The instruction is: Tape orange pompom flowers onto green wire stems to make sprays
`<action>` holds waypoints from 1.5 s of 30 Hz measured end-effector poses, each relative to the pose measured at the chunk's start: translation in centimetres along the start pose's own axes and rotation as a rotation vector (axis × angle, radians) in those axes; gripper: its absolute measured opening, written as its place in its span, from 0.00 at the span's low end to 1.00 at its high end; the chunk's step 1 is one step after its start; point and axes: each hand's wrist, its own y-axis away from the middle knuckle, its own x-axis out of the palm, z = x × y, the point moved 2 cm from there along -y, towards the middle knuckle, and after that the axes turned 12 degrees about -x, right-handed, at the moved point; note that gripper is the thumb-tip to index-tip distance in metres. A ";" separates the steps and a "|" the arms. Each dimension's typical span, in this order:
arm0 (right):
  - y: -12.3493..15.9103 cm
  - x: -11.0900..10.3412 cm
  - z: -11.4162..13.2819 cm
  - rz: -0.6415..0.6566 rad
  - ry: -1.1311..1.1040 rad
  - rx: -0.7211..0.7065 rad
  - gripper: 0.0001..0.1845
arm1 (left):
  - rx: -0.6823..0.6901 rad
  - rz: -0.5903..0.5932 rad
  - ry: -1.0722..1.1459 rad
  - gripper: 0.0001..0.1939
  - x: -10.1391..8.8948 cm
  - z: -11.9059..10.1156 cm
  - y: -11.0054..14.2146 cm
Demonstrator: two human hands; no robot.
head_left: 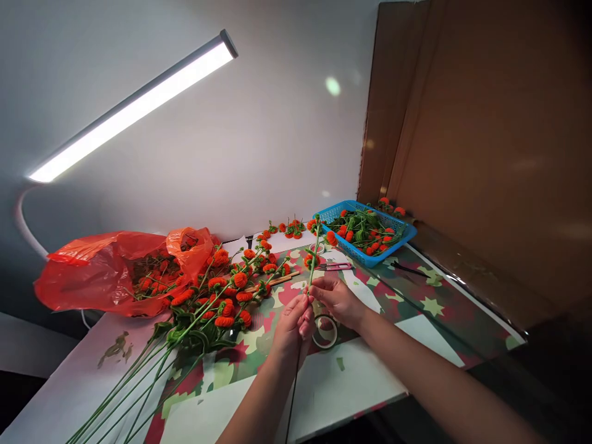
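My left hand (292, 323) is closed round a thin green stem (314, 254) that rises upright from my fingers, with small orange pompom flowers and green leaves near its top. My right hand (337, 298) pinches the same stem just above the left hand, fingers pressed together on it. A dark wire end of the stem hangs down below my left hand toward me. A roll of tape (325, 332) lies on the table right under both hands.
A pile of finished orange-flower stems (217, 296) lies to the left beside a red plastic bag (111, 268). A blue basket (370, 231) of small orange flowers stands behind, with scissors (335, 266) before it. A lamp bar (139, 105) hangs overhead; cardboard (476, 142) walls the right.
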 end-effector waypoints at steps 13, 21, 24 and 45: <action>0.1 0.4 1.1 0.065 0.197 -0.075 0.16 | 0.001 -0.101 -0.120 0.17 -0.3 0.7 -0.1; -0.7 -0.5 3.1 0.028 0.504 -0.249 0.17 | 0.431 -0.446 -0.468 0.15 -1.5 -3.9 -0.2; -0.7 -0.5 3.1 0.023 0.551 -0.260 0.18 | 0.508 -0.463 -0.709 0.13 -1.2 -6.2 -1.1; -0.8 0.0 2.4 -0.023 0.332 -0.119 0.19 | 0.516 -0.579 -1.814 0.08 3.7 -14.4 -15.4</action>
